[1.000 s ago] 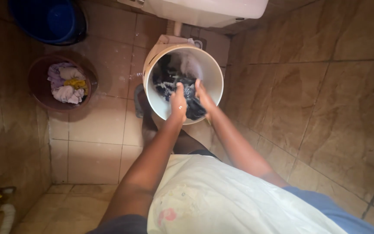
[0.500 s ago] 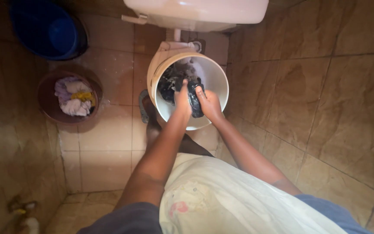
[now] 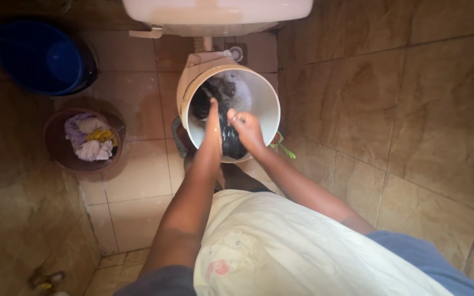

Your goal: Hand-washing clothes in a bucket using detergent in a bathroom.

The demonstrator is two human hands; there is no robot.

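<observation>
Dark wet cloth point(image 3: 229, 140) is bunched up between both hands, sitting inside the white bucket point(image 3: 264, 107) right over its near rim. Left hand point(image 3: 212, 123) is pressed flat along the left side of the cloth, fingers pointing away from the body, so it's laid against it more than wrapped around it. Right hand point(image 3: 246, 129) is curled shut on the cloth from the other side, knuckles up. The two hands sit just beside each other with only the cloth between them.

Beyond the fingertips there's more dark laundry lying in the bucket with some white suds point(image 3: 236, 90) on the far wall. Past the bucket is the white toilet tank point(image 3: 215, 13), up against the tiled wall.

Off to the left of the left hand, well apart, a brown basin point(image 3: 56, 148) stands on the tiled floor point(image 3: 138, 175) with a heap of pale, purple and yellow clothes point(image 3: 89, 137) in it. Further out the same way there's a blue bucket point(image 3: 39, 55). Just to the right of the right hand, down by the bucket's base, something small and green point(image 3: 281, 147) lies on the floor, can't tell what it is. Whole lower part of the view is the person's cream shirt point(image 3: 281, 246).
</observation>
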